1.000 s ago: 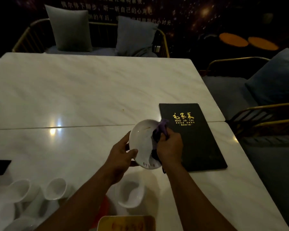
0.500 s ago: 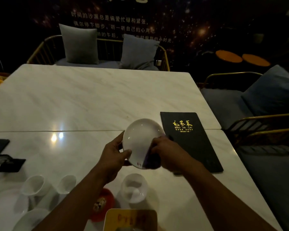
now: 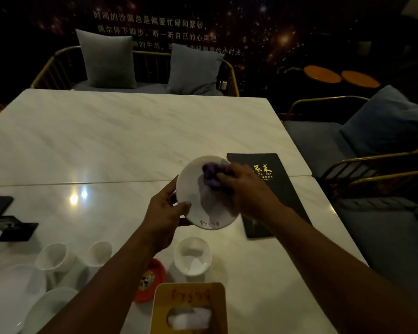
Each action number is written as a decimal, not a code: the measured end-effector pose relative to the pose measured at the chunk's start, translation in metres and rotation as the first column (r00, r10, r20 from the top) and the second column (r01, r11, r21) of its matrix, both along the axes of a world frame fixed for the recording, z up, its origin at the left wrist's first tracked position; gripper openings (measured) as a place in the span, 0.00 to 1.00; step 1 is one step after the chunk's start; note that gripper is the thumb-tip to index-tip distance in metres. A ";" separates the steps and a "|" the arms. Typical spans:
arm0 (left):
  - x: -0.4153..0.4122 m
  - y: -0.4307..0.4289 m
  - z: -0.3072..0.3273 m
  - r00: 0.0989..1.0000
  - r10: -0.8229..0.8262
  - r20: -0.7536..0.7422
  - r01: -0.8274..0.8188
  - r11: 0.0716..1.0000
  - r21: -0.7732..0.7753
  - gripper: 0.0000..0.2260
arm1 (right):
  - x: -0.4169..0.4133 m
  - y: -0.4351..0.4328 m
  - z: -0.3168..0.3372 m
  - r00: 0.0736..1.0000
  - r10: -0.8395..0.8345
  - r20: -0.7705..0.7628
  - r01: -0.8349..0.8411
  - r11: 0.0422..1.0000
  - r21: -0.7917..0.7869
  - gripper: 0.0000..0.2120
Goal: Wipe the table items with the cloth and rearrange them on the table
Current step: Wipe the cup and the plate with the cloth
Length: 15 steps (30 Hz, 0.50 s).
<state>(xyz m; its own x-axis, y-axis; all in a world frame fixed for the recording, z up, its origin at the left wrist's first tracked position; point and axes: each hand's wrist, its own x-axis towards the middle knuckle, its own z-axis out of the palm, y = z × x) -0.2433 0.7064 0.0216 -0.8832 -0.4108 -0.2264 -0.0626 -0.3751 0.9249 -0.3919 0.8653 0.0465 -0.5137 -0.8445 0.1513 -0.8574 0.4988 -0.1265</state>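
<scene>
Plate (image 3: 191,189) hangs above surface (image 3: 130,141), left hand (image 3: 164,210) gripping its 9 o'clock rim, right hand (image 3: 246,189) clutching purple cloth (image 3: 211,178) pressed on its 1 o'clock area.

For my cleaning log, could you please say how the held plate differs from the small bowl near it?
The plate is held tilted by the left hand while the right hand presses a purple cloth on it; the bowl stands untouched on the table. The plate is wide and shallow; the bowl smaller and deeper. The plate bears red marks; the bowl shows none. Both are white.
</scene>
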 end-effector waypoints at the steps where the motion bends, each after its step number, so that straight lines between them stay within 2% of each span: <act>1: -0.001 0.002 0.000 0.999 0.036 -0.015 -0.036 0.999 0.010 0.30 | 0.009 0.002 -0.004 0.992 -0.090 0.091 0.092 0.996 -0.014 0.23; 3: -0.003 0.008 0.000 0.995 0.089 -0.040 -0.089 0.996 0.008 0.30 | 0.033 0.000 -0.009 0.914 -0.269 0.303 0.287 0.958 -0.014 0.23; 5: -0.006 0.016 -0.002 0.992 0.111 -0.062 -0.112 0.994 -0.004 0.30 | 0.060 -0.006 -0.015 0.811 -0.393 0.433 0.433 0.901 0.007 0.26; 7: -0.007 0.023 -0.005 0.991 0.119 -0.063 -0.122 0.992 -0.035 0.28 | 0.082 -0.017 -0.018 0.753 -0.400 0.521 0.485 0.874 -0.029 0.23; 9: -0.006 0.025 -0.007 0.991 0.128 -0.040 -0.130 0.990 -0.056 0.23 | 0.092 -0.023 -0.019 0.698 -0.307 0.647 0.471 0.877 -0.092 0.17; 11: -0.003 0.024 -0.009 0.992 0.127 -0.013 -0.128 0.991 -0.049 0.20 | 0.092 -0.020 -0.014 0.580 -0.209 0.788 0.486 0.865 -0.128 0.13; 13: 0.000 0.022 -0.009 0.992 0.128 0.007 -0.127 0.991 -0.043 0.20 | 0.083 -0.011 -0.015 0.497 -0.248 0.832 0.603 0.787 -0.126 0.12; 15: 0.004 0.022 -0.009 0.993 0.119 0.012 -0.118 0.990 -0.071 0.22 | 0.067 -0.005 -0.019 0.447 -0.384 0.808 0.751 0.651 -0.106 0.09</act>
<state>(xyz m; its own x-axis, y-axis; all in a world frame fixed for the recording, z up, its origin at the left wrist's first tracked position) -0.2394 0.7281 0.0124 -0.8237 -0.5277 -0.2077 -0.0372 -0.3152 0.9483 -0.3245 0.8599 0.0271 -0.9377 -0.2538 -0.2374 0.0527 0.5715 -0.8189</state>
